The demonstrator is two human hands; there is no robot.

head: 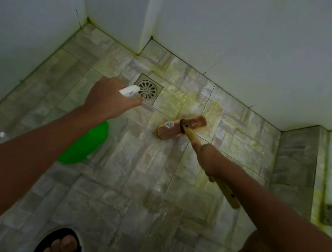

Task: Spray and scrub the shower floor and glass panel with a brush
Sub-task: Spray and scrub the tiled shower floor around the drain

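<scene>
Most of the spray bottle (129, 91) is hidden behind the left hand (108, 98); only its white nozzle shows past the knuckles, pointing toward the round metal drain (147, 89). The left fingers are curled round the bottle, though which one sits on the trigger cannot be made out. A green object (85, 145) lies on the floor, largely covered by the left forearm, so its shape is unclear. A foot in a dark sandal (61, 243) is cut off at the bottom edge.

The brush (181, 127) has a brown wooden head with a small sticker and a pale yellow handle. Its bristles barely show and rest on the stone-pattern shower floor (117, 171), just right of the drain, amid yellowish streaks. The right hand (210, 160) grips the handle mid-length, fingers wrapped round it, the handle's end sticking out behind.
</scene>
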